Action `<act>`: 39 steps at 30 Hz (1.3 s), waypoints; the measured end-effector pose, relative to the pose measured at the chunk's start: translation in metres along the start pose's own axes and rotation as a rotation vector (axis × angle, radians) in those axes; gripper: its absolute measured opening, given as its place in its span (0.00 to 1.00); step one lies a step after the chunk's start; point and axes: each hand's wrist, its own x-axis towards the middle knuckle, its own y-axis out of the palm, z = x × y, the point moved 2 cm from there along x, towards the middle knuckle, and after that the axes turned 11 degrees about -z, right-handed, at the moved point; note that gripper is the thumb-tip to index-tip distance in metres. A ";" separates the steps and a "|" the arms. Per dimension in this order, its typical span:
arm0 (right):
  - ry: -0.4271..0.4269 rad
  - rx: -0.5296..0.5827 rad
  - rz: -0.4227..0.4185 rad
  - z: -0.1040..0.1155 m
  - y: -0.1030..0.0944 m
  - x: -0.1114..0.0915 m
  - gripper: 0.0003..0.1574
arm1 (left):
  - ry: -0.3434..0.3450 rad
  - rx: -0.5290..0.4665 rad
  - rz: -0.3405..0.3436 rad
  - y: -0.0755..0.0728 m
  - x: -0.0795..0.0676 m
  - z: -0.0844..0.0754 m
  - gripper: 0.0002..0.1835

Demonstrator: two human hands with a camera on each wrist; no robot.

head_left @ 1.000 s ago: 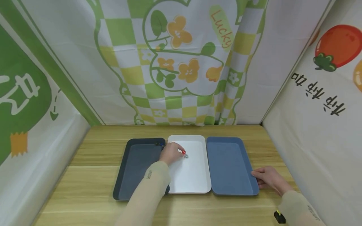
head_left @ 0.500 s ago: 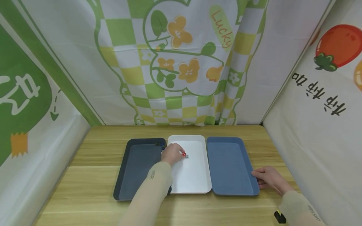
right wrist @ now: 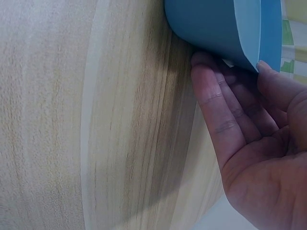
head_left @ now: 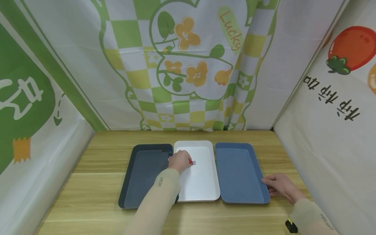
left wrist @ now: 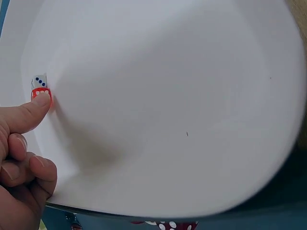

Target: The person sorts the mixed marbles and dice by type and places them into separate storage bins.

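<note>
My left hand (head_left: pixel 180 160) is over the white tray (head_left: pixel 202 192) and pinches a red die (left wrist: pixel 41 92) with white pips; the thumb lies on its near face. Against the red die is a white die (left wrist: pixel 40 80) with blue pips, which appears smaller and partly covered in the head view. My right hand (head_left: pixel 280 185) grips the right edge of the blue tray (head_left: pixel 241 176), thumb (right wrist: pixel 276 84) on the rim and fingers by the outer wall near the tabletop.
A dark tray (head_left: pixel 141 182) stands left of the white one; several small dice (head_left: pixel 166 150) lie at its far right corner, partly hidden by the left hand. A small black object (head_left: pixel 291 226) lies near the right forearm. Printed cloth (head_left: pixel 188 107) hangs behind the wooden table (head_left: pixel 97 163).
My left hand has come slightly nearer and to the right, lowering the red die beside the white die. My right hand keeps its hold on the blue tray.
</note>
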 end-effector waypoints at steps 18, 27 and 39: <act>-0.011 0.009 0.003 0.001 0.000 -0.001 0.28 | 0.086 -0.195 -0.003 -0.051 -0.011 0.020 0.11; -0.002 -0.001 -0.003 0.001 0.001 -0.002 0.27 | 0.052 -0.251 0.001 -0.075 -0.015 0.054 0.13; 0.028 -0.003 0.003 0.000 0.001 0.000 0.29 | 0.020 -0.253 -0.009 -0.079 -0.026 0.092 0.11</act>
